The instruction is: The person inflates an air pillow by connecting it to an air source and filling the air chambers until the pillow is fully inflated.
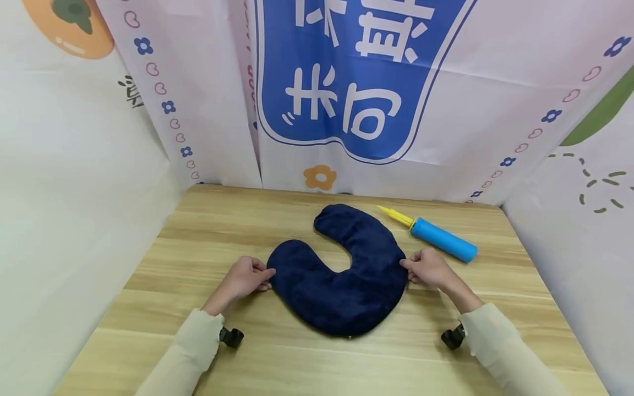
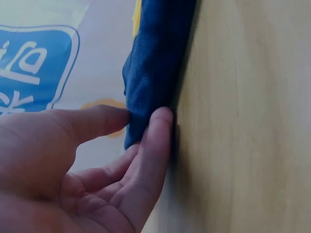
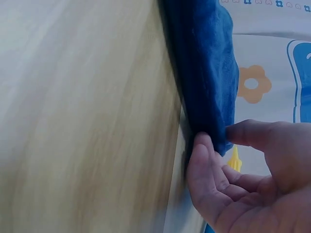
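Navy U-shaped pillow (image 1: pixel 356 291), open toward ten o'clock, we see pinched at nine by left hand (image 1: pixel 246 276), three by right hand (image 1: pixel 428 267).

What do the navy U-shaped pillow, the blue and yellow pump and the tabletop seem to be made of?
The pillow looks like soft plush or velvety fabric, judging by its uneven sheen and soft creases. The pump is probably smooth plastic, given its even, solid colors. The tabletop shows pale wood grain; whether solid wood or laminate, I can't tell.
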Available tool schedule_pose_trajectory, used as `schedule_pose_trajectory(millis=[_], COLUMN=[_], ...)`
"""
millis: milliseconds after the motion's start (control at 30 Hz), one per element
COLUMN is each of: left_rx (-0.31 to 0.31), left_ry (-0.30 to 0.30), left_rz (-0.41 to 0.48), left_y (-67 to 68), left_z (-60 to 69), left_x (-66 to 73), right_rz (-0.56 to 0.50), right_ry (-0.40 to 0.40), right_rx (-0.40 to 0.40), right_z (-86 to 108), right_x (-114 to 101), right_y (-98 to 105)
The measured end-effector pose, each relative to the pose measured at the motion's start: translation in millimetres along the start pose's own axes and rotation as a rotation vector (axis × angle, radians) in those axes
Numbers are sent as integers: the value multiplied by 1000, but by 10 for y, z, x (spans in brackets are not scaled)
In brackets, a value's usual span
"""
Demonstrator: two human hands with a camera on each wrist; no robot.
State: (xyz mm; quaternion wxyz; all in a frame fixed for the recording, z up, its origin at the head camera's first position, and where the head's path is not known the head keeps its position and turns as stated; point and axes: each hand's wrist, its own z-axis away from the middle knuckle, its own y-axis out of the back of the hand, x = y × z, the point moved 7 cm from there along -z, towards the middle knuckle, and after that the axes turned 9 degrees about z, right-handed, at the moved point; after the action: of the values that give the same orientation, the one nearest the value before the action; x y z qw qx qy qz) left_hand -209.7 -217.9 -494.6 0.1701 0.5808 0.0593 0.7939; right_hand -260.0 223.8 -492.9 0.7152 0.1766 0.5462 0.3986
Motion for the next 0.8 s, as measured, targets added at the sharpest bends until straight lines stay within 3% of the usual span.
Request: schedule_pose_trajectory(millis=[233, 400, 567, 667, 800], left_rx=[51, 87, 90, 117, 155], left_ry=[-32, -17, -16, -69, -242], left_rz=[-21, -26, -58, -137, -323], left_y=[211, 379, 430, 464, 479], left_z=[-265, -461, -535, -501, -361], left_x=[64, 96, 44, 54, 216], right_rz=[-21, -15, 24, 73, 165], right_ry=[-10, -5, 9, 60, 149], right_rx=[62, 98, 102, 112, 137], right_z=[-103, -168, -166, -103, 62], right_x=[-95, -173, -209, -243, -357], right_y=[-16, -34, -75, -63, -31])
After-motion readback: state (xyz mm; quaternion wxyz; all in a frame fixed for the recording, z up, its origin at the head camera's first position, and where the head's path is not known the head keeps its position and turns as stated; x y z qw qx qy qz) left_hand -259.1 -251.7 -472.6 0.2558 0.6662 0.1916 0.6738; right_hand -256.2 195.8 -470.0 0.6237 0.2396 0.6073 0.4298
